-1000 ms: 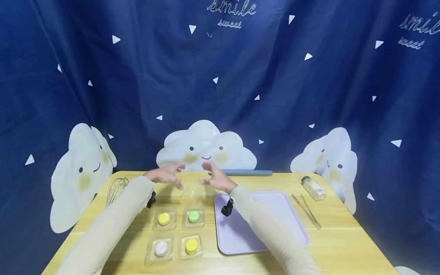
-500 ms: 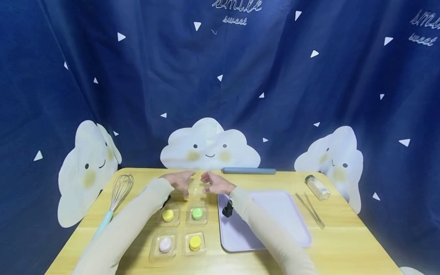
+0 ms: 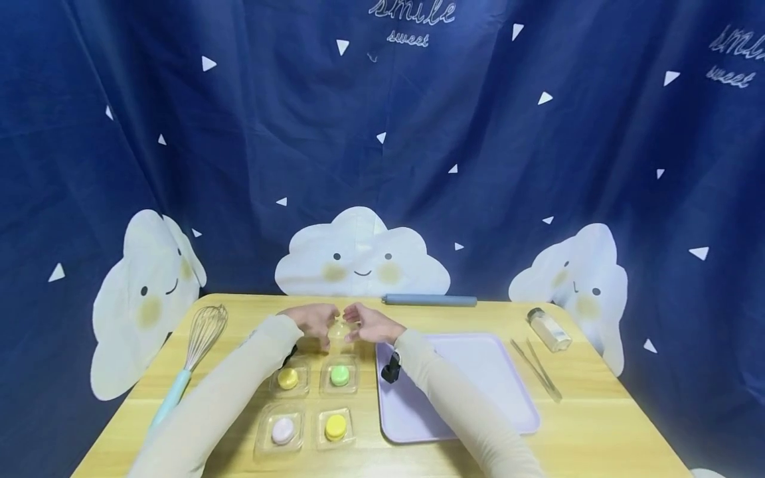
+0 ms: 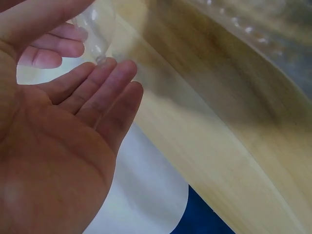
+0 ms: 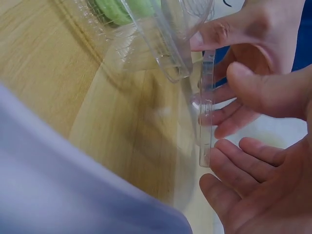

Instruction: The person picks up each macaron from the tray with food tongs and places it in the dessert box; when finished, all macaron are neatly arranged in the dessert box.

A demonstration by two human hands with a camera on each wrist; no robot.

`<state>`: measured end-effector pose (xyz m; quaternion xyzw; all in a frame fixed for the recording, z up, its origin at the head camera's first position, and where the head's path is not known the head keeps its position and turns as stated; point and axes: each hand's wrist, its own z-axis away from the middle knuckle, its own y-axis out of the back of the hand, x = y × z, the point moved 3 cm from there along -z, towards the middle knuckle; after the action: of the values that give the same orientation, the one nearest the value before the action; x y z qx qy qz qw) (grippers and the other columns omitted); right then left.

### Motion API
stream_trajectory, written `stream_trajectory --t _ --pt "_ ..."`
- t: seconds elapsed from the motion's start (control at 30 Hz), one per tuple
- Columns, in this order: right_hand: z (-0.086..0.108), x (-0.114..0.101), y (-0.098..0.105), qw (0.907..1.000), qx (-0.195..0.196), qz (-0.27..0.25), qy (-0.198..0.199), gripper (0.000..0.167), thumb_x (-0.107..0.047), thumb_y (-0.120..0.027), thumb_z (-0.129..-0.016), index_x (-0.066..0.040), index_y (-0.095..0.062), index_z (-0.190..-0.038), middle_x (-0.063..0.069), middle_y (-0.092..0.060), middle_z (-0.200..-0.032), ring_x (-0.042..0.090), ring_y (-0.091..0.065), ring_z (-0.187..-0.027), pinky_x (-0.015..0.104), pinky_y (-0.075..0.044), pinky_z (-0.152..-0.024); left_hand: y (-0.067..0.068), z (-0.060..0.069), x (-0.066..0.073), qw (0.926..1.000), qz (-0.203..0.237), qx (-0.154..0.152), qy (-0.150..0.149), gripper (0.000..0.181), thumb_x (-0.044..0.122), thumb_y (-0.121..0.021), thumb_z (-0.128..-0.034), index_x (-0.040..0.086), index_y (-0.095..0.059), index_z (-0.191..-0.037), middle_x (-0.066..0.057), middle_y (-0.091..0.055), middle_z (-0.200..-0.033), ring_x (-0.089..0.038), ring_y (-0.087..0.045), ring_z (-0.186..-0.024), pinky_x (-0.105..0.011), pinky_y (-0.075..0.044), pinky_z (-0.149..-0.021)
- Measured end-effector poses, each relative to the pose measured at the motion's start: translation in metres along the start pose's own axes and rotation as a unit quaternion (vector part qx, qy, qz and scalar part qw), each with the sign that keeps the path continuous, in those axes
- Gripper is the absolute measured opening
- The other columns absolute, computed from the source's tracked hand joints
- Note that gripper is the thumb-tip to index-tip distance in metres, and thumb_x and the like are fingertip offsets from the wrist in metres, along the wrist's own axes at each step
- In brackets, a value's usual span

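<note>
In the head view my left hand (image 3: 313, 324) and right hand (image 3: 373, 324) face each other at either side of a see-through plastic piece (image 3: 339, 330) near the table's back. Seen edge-on in the right wrist view, the clear piece (image 5: 206, 117) stands like a thin strip between the hands. Fingertips of both hands lie at it; the right thumb is apart from it. The left wrist view shows the left palm (image 4: 63, 141) with its fingers nearly straight. Just in front of the hands are clear square trays holding a green macaron (image 3: 339, 375) and a yellow macaron (image 3: 288, 378).
Nearer are trays with a pale pink macaron (image 3: 283, 431) and a bright yellow macaron (image 3: 336, 427). A lilac tray (image 3: 412, 421) lies under the right forearm. Around the edges lie a whisk (image 3: 204, 335), a rolling pin (image 3: 429, 300), a dark-capped jar (image 3: 548, 330) and tongs (image 3: 538, 370).
The hands have drawn closer together around the clear plastic piece, the left moving rightward and both coming down toward it. The head view has shifted slightly. The macarons and their trays stay put.
</note>
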<state>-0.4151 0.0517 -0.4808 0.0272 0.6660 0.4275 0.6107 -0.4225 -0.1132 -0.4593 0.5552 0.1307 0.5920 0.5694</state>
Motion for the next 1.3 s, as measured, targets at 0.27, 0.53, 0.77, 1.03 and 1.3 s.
stream_trajectory --t 0.27,0.53,0.77,1.03,1.3 --pt "0.002 0.007 -0.008 0.9998 -0.008 0.009 -0.014 0.071 -0.014 -0.079 -0.084 -0.001 -0.044 -0.143 0.016 -0.056 -0.144 0.032 -0.054 -0.134 0.048 -0.042 -0.118 -0.005 0.006 -0.005 0.9995 -0.006 0.024 0.021 0.077 0.021 -0.094 -0.0668 -0.005 -0.056 -0.129 -0.016 -0.065 -0.127 -0.026 -0.062 -0.111 -0.047 -0.052 -0.105" --pt "0.001 0.007 -0.012 0.9997 -0.01 0.015 -0.017 0.07 -0.013 -0.08 -0.082 -0.004 -0.044 -0.142 0.015 -0.054 -0.146 0.032 -0.052 -0.136 0.05 -0.04 -0.12 -0.005 0.009 -0.008 0.9991 0.013 0.04 0.003 0.074 0.028 -0.093 -0.0683 -0.005 -0.055 -0.123 -0.015 -0.063 -0.117 -0.023 -0.059 -0.099 -0.044 -0.053 -0.097" --pt "0.003 0.005 -0.005 0.9996 0.003 0.022 -0.016 0.075 -0.018 -0.08 -0.083 -0.004 -0.04 -0.145 0.015 -0.05 -0.151 0.033 -0.047 -0.142 0.05 -0.037 -0.122 0.003 0.006 -0.004 0.998 0.027 0.054 -0.018 0.071 0.028 -0.093 -0.0695 -0.006 -0.054 -0.119 -0.011 -0.06 -0.1 -0.021 -0.056 -0.088 -0.035 -0.051 -0.082" --pt "0.002 0.001 0.003 0.9988 0.038 0.027 0.013 0.069 -0.014 -0.08 -0.081 -0.002 -0.045 -0.139 0.017 -0.056 -0.144 0.032 -0.052 -0.137 0.048 -0.041 -0.119 0.009 0.003 -0.003 0.9954 0.038 0.079 -0.038 0.077 0.029 -0.093 -0.069 -0.009 -0.054 -0.123 -0.014 -0.064 -0.099 -0.019 -0.058 -0.081 -0.037 -0.054 -0.086" --pt "0.002 0.0 0.008 0.9977 0.055 0.039 0.012 0.069 -0.014 -0.081 -0.081 -0.004 -0.046 -0.14 0.014 -0.058 -0.143 0.03 -0.055 -0.135 0.045 -0.044 -0.117 0.015 0.003 0.001 0.9951 0.036 0.081 -0.044 0.08 0.033 -0.093 -0.0692 -0.01 -0.053 -0.125 -0.019 -0.063 -0.108 -0.021 -0.058 -0.084 -0.04 -0.054 -0.089"
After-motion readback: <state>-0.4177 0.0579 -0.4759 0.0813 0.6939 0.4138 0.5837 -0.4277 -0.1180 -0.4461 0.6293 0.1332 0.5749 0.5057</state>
